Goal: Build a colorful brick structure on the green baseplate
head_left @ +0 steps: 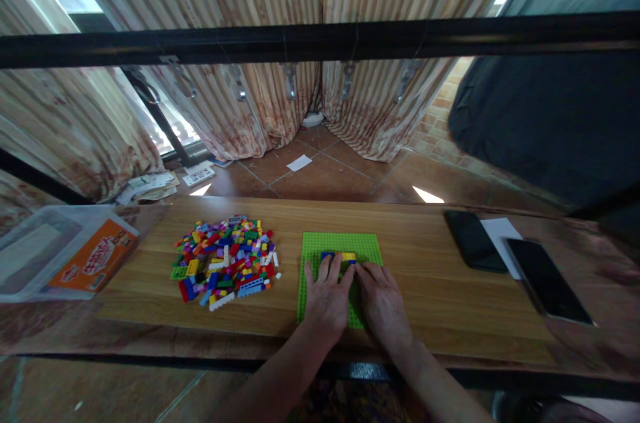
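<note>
A few blue and yellow bricks (349, 256) sit on the green board (340, 240), on the bench (435, 316). A big brick pile (233, 265) lies loose. The left hand (326, 303) and right hand (384, 299) bend over the board's bricks; I can't tell if they grip.

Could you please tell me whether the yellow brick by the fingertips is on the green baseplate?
On: the yellow brick lies inside the outline of the green baseplate.

Two hands (327, 303) – one baseplate (370, 246) – two phones (475, 241), one bin (25, 286)
</note>
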